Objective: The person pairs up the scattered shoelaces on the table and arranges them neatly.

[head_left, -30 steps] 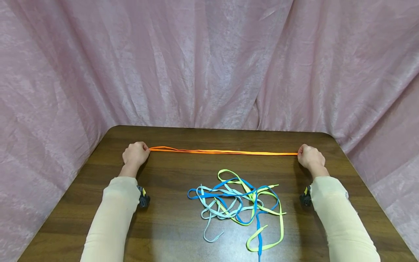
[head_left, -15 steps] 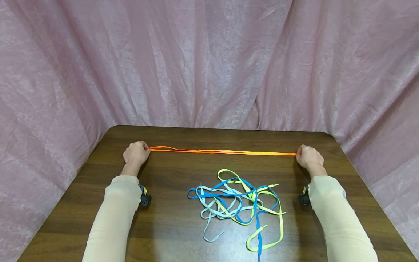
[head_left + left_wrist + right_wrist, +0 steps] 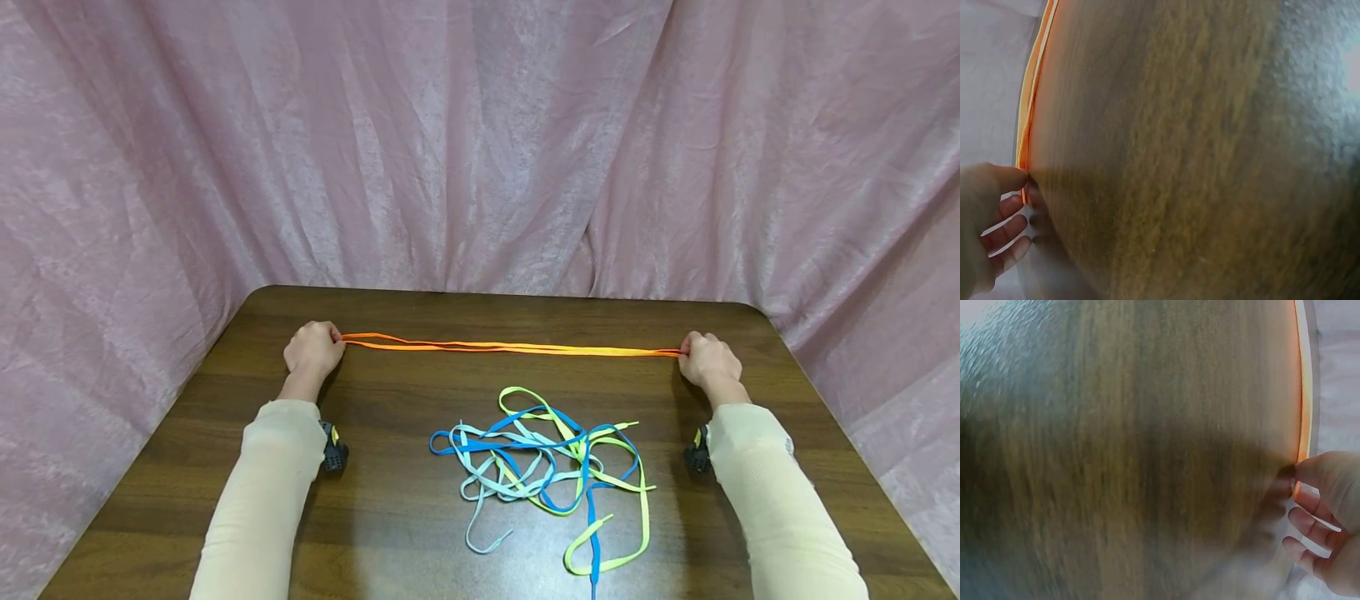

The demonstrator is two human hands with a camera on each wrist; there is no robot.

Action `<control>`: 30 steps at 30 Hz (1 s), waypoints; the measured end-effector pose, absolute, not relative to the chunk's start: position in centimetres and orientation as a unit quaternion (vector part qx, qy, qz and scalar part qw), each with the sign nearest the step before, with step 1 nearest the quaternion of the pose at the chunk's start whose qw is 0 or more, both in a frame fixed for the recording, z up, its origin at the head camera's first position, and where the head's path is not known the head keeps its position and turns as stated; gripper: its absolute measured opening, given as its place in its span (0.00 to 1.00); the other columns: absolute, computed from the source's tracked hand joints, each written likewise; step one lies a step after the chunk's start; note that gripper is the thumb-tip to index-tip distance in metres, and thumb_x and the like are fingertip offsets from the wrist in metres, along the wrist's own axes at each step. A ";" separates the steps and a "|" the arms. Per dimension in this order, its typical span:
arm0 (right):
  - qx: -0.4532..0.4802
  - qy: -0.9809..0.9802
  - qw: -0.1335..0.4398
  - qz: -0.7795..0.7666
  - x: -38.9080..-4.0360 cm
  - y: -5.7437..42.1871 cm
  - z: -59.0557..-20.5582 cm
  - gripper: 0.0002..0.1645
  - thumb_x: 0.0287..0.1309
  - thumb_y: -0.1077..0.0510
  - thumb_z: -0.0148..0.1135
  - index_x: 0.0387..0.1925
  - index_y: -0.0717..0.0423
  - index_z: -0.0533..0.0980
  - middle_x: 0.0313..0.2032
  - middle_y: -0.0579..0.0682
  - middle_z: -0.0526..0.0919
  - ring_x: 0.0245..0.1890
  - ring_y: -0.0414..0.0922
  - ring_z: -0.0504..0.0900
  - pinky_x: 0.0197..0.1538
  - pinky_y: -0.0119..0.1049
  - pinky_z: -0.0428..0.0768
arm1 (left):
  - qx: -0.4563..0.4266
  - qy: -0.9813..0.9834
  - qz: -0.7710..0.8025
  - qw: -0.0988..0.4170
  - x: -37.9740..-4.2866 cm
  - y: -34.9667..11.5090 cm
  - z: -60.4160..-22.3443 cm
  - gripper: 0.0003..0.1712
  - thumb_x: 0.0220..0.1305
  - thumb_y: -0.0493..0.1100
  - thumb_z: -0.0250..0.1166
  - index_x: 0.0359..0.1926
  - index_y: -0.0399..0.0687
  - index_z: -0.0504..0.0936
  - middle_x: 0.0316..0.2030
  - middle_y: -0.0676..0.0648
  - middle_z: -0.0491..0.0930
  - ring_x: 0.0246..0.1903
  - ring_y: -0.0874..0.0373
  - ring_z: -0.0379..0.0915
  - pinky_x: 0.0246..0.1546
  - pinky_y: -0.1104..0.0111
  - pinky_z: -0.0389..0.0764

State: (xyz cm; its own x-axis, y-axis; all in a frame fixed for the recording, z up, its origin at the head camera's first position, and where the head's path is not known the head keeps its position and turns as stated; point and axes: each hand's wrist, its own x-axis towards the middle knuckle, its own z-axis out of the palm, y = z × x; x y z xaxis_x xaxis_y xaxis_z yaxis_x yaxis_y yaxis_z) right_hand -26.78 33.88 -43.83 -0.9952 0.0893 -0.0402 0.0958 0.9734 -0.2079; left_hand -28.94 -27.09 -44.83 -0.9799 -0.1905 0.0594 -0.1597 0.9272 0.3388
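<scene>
An orange shoelace (image 3: 510, 347), doubled into two strands, stretches nearly straight across the far part of the table. My left hand (image 3: 313, 350) pinches its left end between thumb and forefinger; in the left wrist view a short tip of the lace (image 3: 1024, 195) pokes out below the thumb. At the other end my right hand (image 3: 711, 360) pinches the lace (image 3: 1304, 412), its other fingers loosely bent. The two strands part slightly near the left hand and lie close together toward the right.
Nearer than the orange lace, a tangle of blue (image 3: 592, 517), light blue (image 3: 480, 508) and yellow-green (image 3: 647, 521) shoelaces lies on the brown wooden table (image 3: 405, 550). Pink curtains (image 3: 480, 150) hang behind and around the table.
Both hands stay almost in place; the right has shifted slightly to the left. Near each hand the orange strands have spread a little apart. The tangled laces have not moved.
</scene>
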 end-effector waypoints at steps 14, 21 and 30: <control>0.023 0.995 0.008 -0.097 -25.9 33.9 -43.2 0.12 0.56 0.57 0.53 0.40 0.60 0.70 0.39 0.64 0.71 0.41 0.65 0.71 0.32 0.57 0.72 | 0.062 -0.984 -0.160 0.054 -27.8 -27.9 -44.1 0.06 0.58 0.44 0.60 0.34 0.47 0.78 0.35 0.41 0.74 0.34 0.41 0.73 0.24 0.56 0.70; -0.007 0.996 -0.005 -0.094 -25.7 33.3 -42.9 0.12 0.55 0.57 0.54 0.39 0.60 0.71 0.38 0.63 0.73 0.40 0.64 0.73 0.33 0.56 0.72 | 0.038 -0.984 -0.159 0.065 -27.4 -27.5 -43.3 0.06 0.58 0.43 0.61 0.35 0.46 0.78 0.34 0.42 0.75 0.32 0.43 0.74 0.22 0.57 0.70; -0.066 0.994 -0.029 -0.081 -25.2 32.1 -42.5 0.10 0.53 0.58 0.56 0.36 0.59 0.73 0.33 0.59 0.74 0.35 0.62 0.76 0.32 0.55 0.73 | -0.008 -0.984 -0.161 0.082 -27.0 -26.2 -42.7 0.07 0.57 0.43 0.62 0.36 0.47 0.79 0.33 0.44 0.77 0.31 0.46 0.74 0.23 0.56 0.71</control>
State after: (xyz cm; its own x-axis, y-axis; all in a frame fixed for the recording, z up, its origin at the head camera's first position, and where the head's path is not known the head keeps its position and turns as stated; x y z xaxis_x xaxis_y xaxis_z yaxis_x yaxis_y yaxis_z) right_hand -25.23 32.10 -42.51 -0.9895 -0.1275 0.0674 -0.1367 0.9781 -0.1568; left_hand -27.02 -26.16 -42.73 -0.9864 -0.0112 0.1640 0.0416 0.9481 0.3153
